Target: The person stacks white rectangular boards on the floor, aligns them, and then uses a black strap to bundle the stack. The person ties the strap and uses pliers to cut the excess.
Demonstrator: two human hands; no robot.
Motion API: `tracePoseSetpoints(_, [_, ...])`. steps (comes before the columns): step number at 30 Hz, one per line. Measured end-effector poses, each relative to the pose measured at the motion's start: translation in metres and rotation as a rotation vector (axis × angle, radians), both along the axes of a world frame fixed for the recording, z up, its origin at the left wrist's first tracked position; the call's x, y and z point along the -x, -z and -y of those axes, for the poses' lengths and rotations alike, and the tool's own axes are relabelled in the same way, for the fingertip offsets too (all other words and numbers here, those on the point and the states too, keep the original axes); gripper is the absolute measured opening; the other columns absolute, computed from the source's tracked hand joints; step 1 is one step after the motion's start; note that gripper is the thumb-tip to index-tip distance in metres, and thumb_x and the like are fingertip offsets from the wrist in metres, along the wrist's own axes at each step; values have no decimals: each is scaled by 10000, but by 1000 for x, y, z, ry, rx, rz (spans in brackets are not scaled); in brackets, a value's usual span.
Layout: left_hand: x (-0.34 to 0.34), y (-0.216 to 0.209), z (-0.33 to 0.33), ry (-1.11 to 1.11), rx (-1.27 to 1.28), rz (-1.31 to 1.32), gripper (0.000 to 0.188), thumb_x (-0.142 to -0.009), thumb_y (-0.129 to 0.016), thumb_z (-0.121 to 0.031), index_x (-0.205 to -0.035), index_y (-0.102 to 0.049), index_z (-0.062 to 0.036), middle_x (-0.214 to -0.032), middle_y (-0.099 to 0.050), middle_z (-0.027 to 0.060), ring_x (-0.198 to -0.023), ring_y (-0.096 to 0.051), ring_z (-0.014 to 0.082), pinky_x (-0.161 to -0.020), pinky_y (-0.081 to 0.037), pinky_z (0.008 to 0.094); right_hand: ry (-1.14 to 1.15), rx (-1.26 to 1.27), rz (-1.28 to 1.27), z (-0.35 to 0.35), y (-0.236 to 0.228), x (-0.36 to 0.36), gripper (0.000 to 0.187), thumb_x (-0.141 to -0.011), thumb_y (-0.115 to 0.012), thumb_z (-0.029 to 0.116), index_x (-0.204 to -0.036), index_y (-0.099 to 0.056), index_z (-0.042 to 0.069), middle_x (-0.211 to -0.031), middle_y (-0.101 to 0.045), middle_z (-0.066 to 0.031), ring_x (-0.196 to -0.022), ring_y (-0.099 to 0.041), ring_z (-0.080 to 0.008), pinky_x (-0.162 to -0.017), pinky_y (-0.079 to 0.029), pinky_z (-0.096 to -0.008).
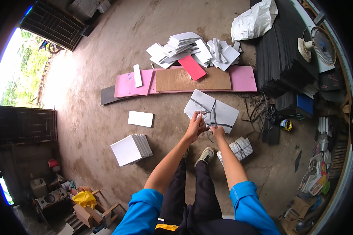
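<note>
A bundle of white rectangular sheets (226, 111) lies on the floor in front of my feet. Dark grey strips (213, 108) cross over its top and run round its sides. At the bundle's near edge, my left hand (196, 127) is closed with the fingers pinched on a strip. Close beside it to the right, my right hand (217, 132) also pinches the dark strip, low against the bundle. Part of the strip between the hands is hidden by the fingers. A second white bundle (235, 150), textured and strapped the same way, lies by my right forearm.
A neat stack of white blocks (131, 150) and a single white sheet (140, 119) lie to the left. Ahead are pink boards (243, 78), a brown board (211, 80) and a pile of white pieces (180, 45). Loose dark strips (255, 111) and tall black sheet stacks (282, 55) stand right.
</note>
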State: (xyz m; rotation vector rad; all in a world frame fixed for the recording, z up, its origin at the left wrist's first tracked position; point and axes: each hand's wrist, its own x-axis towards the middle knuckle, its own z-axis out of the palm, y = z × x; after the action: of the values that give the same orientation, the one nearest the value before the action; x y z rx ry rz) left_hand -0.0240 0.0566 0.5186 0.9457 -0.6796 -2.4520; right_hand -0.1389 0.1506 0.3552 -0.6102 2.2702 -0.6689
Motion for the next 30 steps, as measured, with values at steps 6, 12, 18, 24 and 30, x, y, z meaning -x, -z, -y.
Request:
tracePoseSetpoints(6, [9,-31,2,-64,-428,-205,240,-918,-463,-268,-1135,-392,-191,-751,-315,-7,-596,-293,67,-466,-291,138,172,102,227,6,-38,-3,190,-719,-639,219,-735,-611,32,-693,-643,-126,-698,-630,-284,-668,-470,-390])
tracePoseSetpoints(12, [-8,-39,23,111,150,73,215,-941,-398,-327,-1009,-449,-130,-772,-442,3,-810,-519,109,-812,-477,299,198,112,75,-1,-22,17,181,-794,-590,145,-921,-534,29,-653,-618,-105,-659,-631,-272,-636,-474,-371])
tracePoseSetpoints(18, [-50,-58,34,330,389,311,207,-942,-424,-282,-989,-481,-89,-636,-386,-41,-596,-421,57,-613,-421,235,57,273,88,8,-74,-10,216,-830,-542,106,-1046,-536,97,-728,-603,-157,-728,-611,-323,-654,-450,-396])
tracePoseSetpoints(24, [-37,-57,22,230,576,102,180,-929,-462,-234,-941,-488,-57,-760,-484,-19,-683,-449,50,-614,-401,209,-90,270,-85,6,-52,-6,181,-823,-552,117,-998,-565,75,-795,-599,-169,-783,-584,-338,-667,-435,-405])
tracePoseSetpoints(30, [-60,-31,42,155,271,89,624,-859,-586,-222,-1363,-228,-131,-1027,-541,77,-913,-523,150,-784,-450,280,-77,347,211,-3,-45,6,180,-828,-570,170,-943,-584,32,-828,-610,-101,-796,-572,-235,-703,-427,-328])
